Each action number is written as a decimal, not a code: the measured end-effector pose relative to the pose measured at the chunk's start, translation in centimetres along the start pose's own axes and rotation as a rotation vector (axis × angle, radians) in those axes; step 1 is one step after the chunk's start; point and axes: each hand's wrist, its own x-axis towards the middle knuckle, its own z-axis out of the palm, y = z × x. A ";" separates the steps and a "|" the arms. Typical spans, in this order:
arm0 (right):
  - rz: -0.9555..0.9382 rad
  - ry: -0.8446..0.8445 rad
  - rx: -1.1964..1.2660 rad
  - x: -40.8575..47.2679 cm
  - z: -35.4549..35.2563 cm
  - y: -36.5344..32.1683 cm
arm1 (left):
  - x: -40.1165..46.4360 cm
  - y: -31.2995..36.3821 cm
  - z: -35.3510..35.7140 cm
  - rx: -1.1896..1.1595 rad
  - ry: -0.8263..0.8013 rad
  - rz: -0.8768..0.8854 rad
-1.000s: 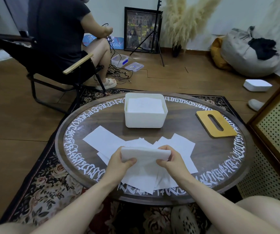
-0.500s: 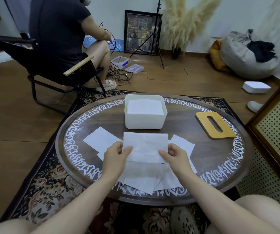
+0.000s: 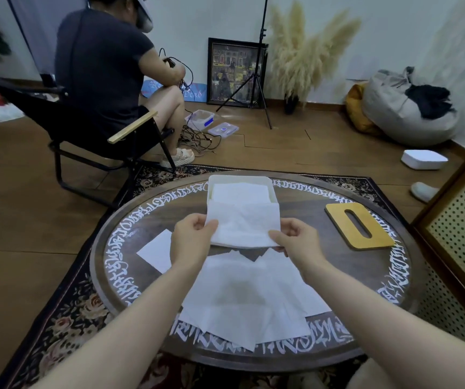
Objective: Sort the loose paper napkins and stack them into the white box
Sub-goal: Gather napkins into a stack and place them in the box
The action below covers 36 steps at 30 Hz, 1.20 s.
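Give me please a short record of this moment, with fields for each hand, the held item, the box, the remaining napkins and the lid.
left hand: left hand pinches the left edge of the held napkin
right hand: right hand pinches its right edge
held item: folded white paper napkin, in the air before the box
box: white rectangular plastic box on the round dark wooden table, napkins already inside
remaining napkins: loose white paper napkins spread on the near side of the table
lid: yellow wooden lid with slot, flat on the table, right of the box
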 end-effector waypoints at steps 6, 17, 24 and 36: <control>-0.037 0.133 -0.155 6.3 0.4 -1.8 | 5.4 2.8 1.2 0.232 0.017 0.037; -0.028 0.203 -0.481 13.0 1.4 -2.4 | 11.6 3.5 3.0 0.432 0.003 -0.044; 0.012 0.209 -0.587 13.5 1.6 -2.1 | 12.2 3.0 3.9 0.579 0.046 0.006; -0.162 0.165 -0.750 13.0 1.7 -1.7 | 11.3 2.0 4.3 0.738 0.093 0.204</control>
